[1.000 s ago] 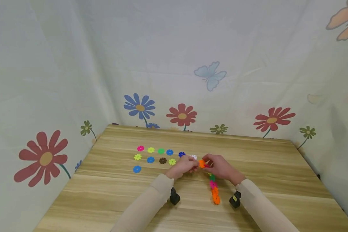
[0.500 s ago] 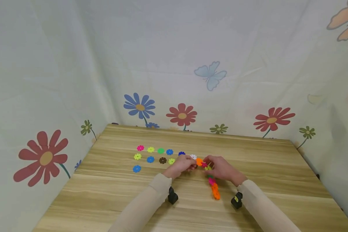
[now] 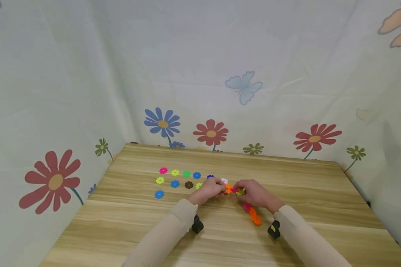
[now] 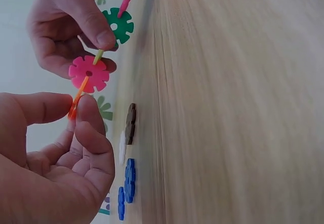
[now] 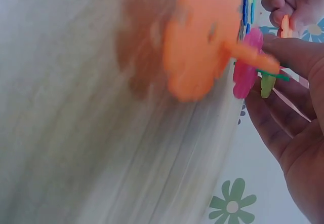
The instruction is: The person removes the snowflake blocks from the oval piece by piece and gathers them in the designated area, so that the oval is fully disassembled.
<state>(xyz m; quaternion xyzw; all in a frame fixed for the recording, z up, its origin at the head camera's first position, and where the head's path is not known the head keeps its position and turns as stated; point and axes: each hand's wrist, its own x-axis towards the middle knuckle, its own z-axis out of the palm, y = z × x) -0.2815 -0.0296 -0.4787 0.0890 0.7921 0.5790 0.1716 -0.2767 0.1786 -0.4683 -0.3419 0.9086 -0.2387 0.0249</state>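
Note:
A chain of interlocking plastic snowflake discs (image 3: 254, 216) runs between my hands and hangs down past the right one. My left hand (image 3: 209, 190) pinches the orange disc (image 4: 77, 100) at one end between thumb and finger. That disc sits in a slot of a pink disc (image 4: 89, 75). My right hand (image 3: 256, 193) pinches the chain near the yellow-green disc (image 4: 98, 57) and the green disc (image 4: 121, 27); its fingers partly hide them. Beyond it, another pink disc (image 5: 247, 64) and orange discs (image 5: 202, 41) trail toward the tabletop.
Loose discs lie in rows on the wooden table (image 3: 120, 222), left of and behind my hands: a pink one (image 3: 163, 170), a brown one (image 3: 188, 185), a white one (image 3: 224, 181), blue ones (image 3: 159, 194) and others. A flower-printed curtain (image 3: 200, 74) stands behind the table.
The chain's hanging tail has swung right and slightly up. My right hand now covers the green disc. The orange disc has come closer to my left fingers, which now hold it.

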